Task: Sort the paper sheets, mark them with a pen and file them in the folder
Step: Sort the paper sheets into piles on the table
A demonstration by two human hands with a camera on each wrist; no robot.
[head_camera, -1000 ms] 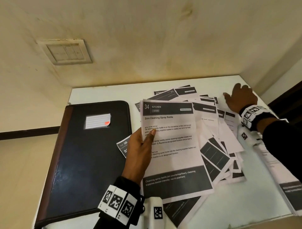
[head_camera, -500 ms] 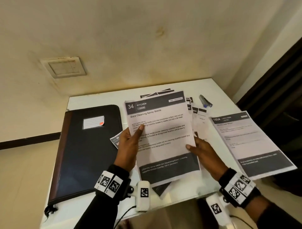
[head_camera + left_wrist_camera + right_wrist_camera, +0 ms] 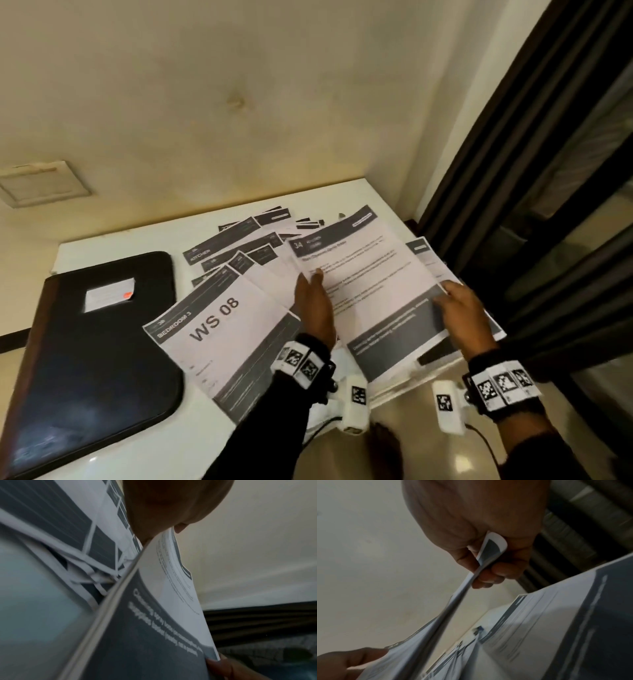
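Table (image 3: 137, 455): white, carries everything.
Folder (image 3: 92, 359): black, closed, at 9 o'clock; contents hidden.
Loose sheets (image 3: 239, 260): fanned at 12 o'clock, "WS 08" sheet (image 3: 219, 329) nearest the folder.
Sheet 34 (image 3: 370, 294): lifted, at 3 o'clock.
Left hand (image 3: 315, 308): thumb pinches sheet 34's left edge.
Right hand (image 3: 462, 315): pinches its right corner.

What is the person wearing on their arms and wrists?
Both arms are in black sleeves. The left hand and right hand are bare. Each wrist wears a black band with white squares printed with black checkered codes. A small white box bearing another code tag hangs by each wrist, with a thin black cable trailing off the one by the right wrist.
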